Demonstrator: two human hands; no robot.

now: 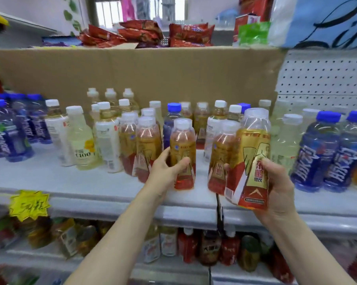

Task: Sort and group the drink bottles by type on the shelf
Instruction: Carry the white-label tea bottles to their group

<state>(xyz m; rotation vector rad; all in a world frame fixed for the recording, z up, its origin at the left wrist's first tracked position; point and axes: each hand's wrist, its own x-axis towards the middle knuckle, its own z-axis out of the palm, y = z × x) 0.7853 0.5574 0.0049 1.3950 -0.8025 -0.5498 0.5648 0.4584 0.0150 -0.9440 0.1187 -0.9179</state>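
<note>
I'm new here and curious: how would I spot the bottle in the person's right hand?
Find the white shelf below the cardboard sheet. Right of centre, the right hand holds a gold-and-red bottle. Unlike its neighbours, it is lifted and tilted toward the camera.

Clear glossy plastic bottles with shiny gold-and-red film labels (182,155) are seen on a smooth, matt white shelf (70,182), backed by a matt brown cardboard sheet (132,75) and white perforated metal panel (321,79).
</note>
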